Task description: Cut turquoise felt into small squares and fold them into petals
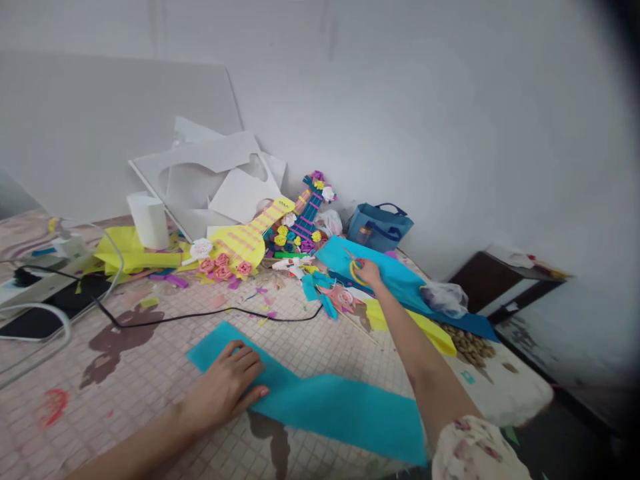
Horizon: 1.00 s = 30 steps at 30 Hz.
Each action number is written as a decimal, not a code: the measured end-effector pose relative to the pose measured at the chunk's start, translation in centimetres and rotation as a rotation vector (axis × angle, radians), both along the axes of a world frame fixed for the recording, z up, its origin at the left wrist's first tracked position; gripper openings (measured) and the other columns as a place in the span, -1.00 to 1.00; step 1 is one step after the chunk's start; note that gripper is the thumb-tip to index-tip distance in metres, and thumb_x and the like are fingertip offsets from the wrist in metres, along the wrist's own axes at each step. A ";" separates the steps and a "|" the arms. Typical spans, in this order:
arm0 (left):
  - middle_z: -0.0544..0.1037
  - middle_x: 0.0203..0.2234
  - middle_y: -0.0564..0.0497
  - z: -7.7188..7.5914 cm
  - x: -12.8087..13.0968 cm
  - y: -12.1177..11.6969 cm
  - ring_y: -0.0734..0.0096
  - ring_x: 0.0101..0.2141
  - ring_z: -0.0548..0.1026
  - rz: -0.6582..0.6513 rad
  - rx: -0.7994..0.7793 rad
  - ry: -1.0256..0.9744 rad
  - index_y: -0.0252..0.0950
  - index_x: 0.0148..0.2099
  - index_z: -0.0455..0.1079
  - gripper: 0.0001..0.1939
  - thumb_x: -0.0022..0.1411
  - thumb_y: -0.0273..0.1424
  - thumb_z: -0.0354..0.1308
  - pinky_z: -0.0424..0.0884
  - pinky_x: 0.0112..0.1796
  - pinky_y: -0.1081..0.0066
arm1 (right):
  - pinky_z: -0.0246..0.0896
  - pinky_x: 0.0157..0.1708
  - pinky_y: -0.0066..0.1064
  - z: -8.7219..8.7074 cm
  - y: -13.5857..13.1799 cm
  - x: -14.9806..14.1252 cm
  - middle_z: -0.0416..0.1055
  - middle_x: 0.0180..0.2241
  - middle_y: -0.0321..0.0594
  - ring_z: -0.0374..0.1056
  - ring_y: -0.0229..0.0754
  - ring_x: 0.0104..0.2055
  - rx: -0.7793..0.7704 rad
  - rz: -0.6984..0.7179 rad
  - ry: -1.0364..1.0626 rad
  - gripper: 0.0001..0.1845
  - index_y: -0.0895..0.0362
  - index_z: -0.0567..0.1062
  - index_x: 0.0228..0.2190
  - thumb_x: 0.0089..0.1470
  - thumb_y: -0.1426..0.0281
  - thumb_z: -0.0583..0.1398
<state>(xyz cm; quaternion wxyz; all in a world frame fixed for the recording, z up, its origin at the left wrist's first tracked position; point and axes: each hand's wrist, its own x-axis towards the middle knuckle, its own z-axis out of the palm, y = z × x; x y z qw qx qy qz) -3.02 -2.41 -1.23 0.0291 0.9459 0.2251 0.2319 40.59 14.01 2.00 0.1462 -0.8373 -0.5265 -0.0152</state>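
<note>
Teal paper strip (pixel 350 407) lies on the table (pixel 175 363), partly hidden beneath my left hand (pixel 235 377): palm down, thumb spread from fingers. My right hand (pixel 369 272) grips yellow-handled scissors (pixel 354 272) over blue paper (pixel 400 277); blades blurred, finger placement unclear.

Hands (pixel 235 377): two
Scissors (pixel 356 275): one pair
Front blue-green strips (pixel 345 407): one
Guitar shapes (pixel 240 243): two
White rolls (pixel 150 223): one
Glue guns (pixel 287 265): one
Blue bags (pixel 364 223): one
</note>
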 end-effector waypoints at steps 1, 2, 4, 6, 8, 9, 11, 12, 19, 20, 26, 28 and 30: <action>0.45 -0.43 0.01 -0.1 0.2 0.3 0.31 -0.34 0.39 -0.001 0.000 0.005 -0.26 -0.24 0.37 -0.74 0.33 -0.25 -0.08 0.22 -0.13 0.24 | 0.31 -0.15 -0.18 -0.8 -0.2 -0.4 0.33 -0.05 -0.12 0.34 -0.12 -0.10 0.004 0.001 0.015 -0.67 0.16 0.36 -0.06 0.16 0.29 0.13; 0.45 -0.42 0.00 -0.1 0.5 0.6 0.31 -0.33 0.39 0.000 -0.001 0.008 -0.26 -0.23 0.37 -0.74 0.33 -0.26 -0.09 0.22 -0.13 0.23 | 0.31 -0.15 -0.18 -1.5 -0.3 -0.7 0.33 -0.05 -0.12 0.34 -0.12 -0.10 0.012 0.004 0.030 -0.67 0.16 0.36 -0.05 0.16 0.29 0.13; 0.46 -0.41 -0.01 -0.3 0.8 1.2 0.29 -0.32 0.40 0.010 -0.009 0.006 -0.27 -0.22 0.37 -0.74 0.33 -0.27 -0.09 0.22 -0.14 0.22 | 0.31 -0.15 -0.20 -2.4 -0.5 -1.1 0.33 -0.05 -0.12 0.33 -0.13 -0.10 0.032 0.008 0.055 -0.68 0.14 0.37 -0.07 0.16 0.29 0.12; 0.47 -0.39 -0.01 -0.5 0.9 1.7 0.29 -0.30 0.40 0.024 -0.018 -0.010 -0.27 -0.21 0.37 -0.75 0.34 -0.29 -0.10 0.21 -0.14 0.21 | 0.31 -0.14 -0.20 -2.8 -0.5 -1.2 0.33 -0.05 -0.13 0.33 -0.13 -0.10 0.059 0.008 0.075 -0.69 0.14 0.38 -0.07 0.16 0.29 0.13; 0.48 -0.38 -0.01 -0.5 0.8 2.0 0.30 -0.30 0.41 0.037 -0.030 -0.029 -0.27 -0.21 0.37 -0.75 0.34 -0.31 -0.10 0.20 -0.14 0.22 | 0.30 -0.14 -0.19 -2.9 -0.4 -1.0 0.34 -0.06 -0.12 0.33 -0.12 -0.10 0.094 0.007 0.094 -0.68 0.15 0.37 -0.07 0.15 0.29 0.13; 0.49 -0.38 -0.01 -0.5 0.7 2.1 0.31 -0.30 0.41 0.040 -0.032 -0.041 -0.27 -0.21 0.36 -0.76 0.34 -0.31 -0.10 0.20 -0.15 0.22 | 0.30 -0.14 -0.18 -2.9 -0.3 -0.9 0.34 -0.06 -0.12 0.33 -0.12 -0.10 0.114 0.007 0.104 -0.67 0.16 0.37 -0.06 0.15 0.29 0.13; 0.50 -0.37 0.00 -0.4 0.4 2.2 0.31 -0.30 0.41 0.044 -0.040 -0.059 -0.27 -0.22 0.37 -0.77 0.34 -0.33 -0.09 0.20 -0.16 0.24 | 0.31 -0.15 -0.17 -2.7 -0.2 -0.6 0.34 -0.06 -0.11 0.34 -0.13 -0.11 0.153 0.015 0.127 -0.66 0.18 0.36 -0.06 0.15 0.29 0.13; 0.51 -0.37 0.00 -0.4 0.2 2.2 0.31 -0.30 0.41 0.045 -0.041 -0.063 -0.27 -0.22 0.37 -0.78 0.34 -0.33 -0.09 0.20 -0.16 0.24 | 0.31 -0.15 -0.17 -2.6 -0.1 -0.4 0.34 -0.07 -0.12 0.34 -0.13 -0.12 0.171 0.023 0.142 -0.67 0.18 0.36 -0.07 0.16 0.29 0.13; 0.52 -0.35 0.01 -0.4 -0.5 1.9 0.32 -0.29 0.42 0.050 -0.081 -0.095 -0.28 -0.22 0.37 -0.77 0.34 -0.37 -0.10 0.21 -0.16 0.25 | 0.30 -0.29 -0.35 -2.0 -1.8 0.9 0.44 -0.32 -0.20 0.38 -0.18 -0.28 0.293 0.079 0.272 -0.68 0.21 0.42 -0.28 -0.03 0.25 0.26; 0.52 -0.35 0.01 -0.5 -0.5 1.9 0.33 -0.29 0.42 0.045 -0.096 -0.093 -0.28 -0.22 0.37 -0.78 0.34 -0.37 -0.09 0.21 -0.16 0.25 | 0.29 -0.32 -0.38 -1.5 -2.1 1.4 0.45 -0.34 -0.20 0.38 -0.17 -0.29 0.314 0.077 0.291 -0.67 0.20 0.42 -0.30 -0.07 0.24 0.27; 0.51 -0.39 0.01 -1.0 0.0 2.0 0.33 -0.32 0.41 -0.004 -0.119 -0.108 -0.28 -0.23 0.37 -0.77 0.34 -0.38 -0.11 0.22 -0.17 0.25 | 0.27 -0.47 -0.45 3.0 -1.7 5.3 0.44 -0.37 -0.22 0.40 -0.25 -0.45 0.375 -0.003 0.431 -0.71 0.22 0.40 -0.24 0.03 0.29 0.21; 0.51 -0.38 0.00 -1.2 0.1 2.0 0.34 -0.31 0.41 -0.004 -0.139 -0.109 -0.28 -0.23 0.37 -0.78 0.34 -0.39 -0.10 0.22 -0.16 0.25 | 0.32 -0.42 -0.41 4.3 -1.0 6.2 0.43 -0.33 -0.21 0.38 -0.28 -0.41 0.347 -0.013 0.480 -0.73 0.23 0.41 -0.22 0.11 0.30 0.17; 0.51 -0.38 0.00 -1.3 0.1 2.1 0.34 -0.30 0.41 0.000 -0.153 -0.116 -0.28 -0.22 0.37 -0.79 0.34 -0.40 -0.09 0.23 -0.15 0.25 | 0.35 -0.34 -0.34 5.0 0.0 6.5 0.41 -0.25 -0.19 0.38 -0.26 -0.32 0.309 -0.011 0.527 -0.73 0.23 0.40 -0.18 0.15 0.30 0.14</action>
